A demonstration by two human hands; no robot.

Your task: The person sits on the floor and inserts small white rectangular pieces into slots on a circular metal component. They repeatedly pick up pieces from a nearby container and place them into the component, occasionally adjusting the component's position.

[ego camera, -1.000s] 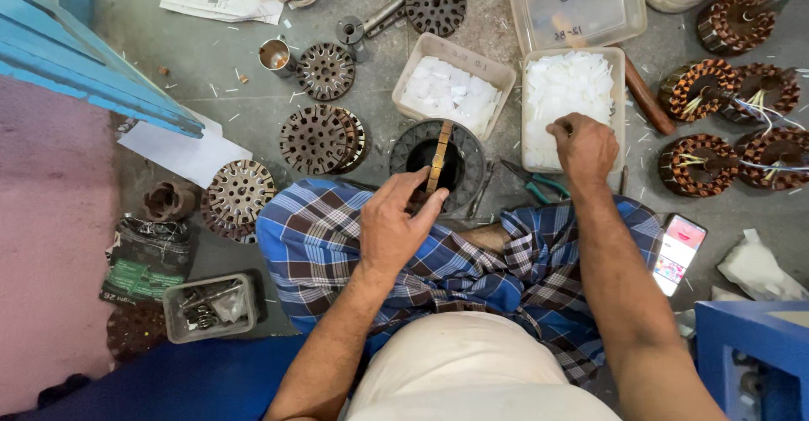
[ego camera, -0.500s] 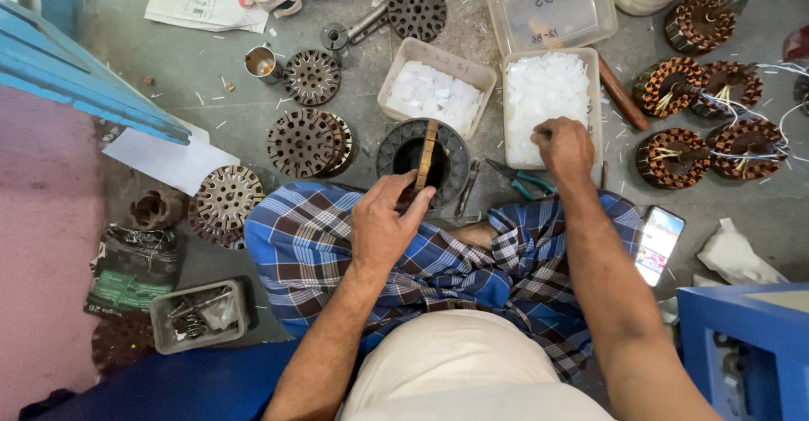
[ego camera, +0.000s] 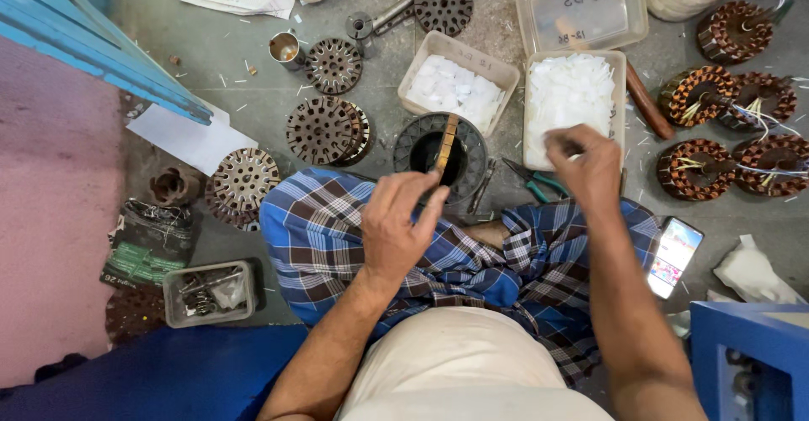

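The floor is crowded with loose parts, and that crowding is the main hazard. A person sits cross-legged in a checked cloth, with a dark ring-shaped core just in front of the knees.

The left hand is closed around a flat wooden stick, whose far end stands inside the core's opening. If the stick is levered too hard, it could probably slip off the rim or tip the core towards the small tray just beyond it.

The right hand hovers over the near end of the long tray of white slips, fingers pinched together; whether they hold a slip I cannot tell. A careless pull could scatter slips onto the floor.

Pliers lie between the core and the right hand, near enough to catch a wrist. Wound coils sit to the right with loose wires. A phone rests beside the right knee, where an elbow could knock it.
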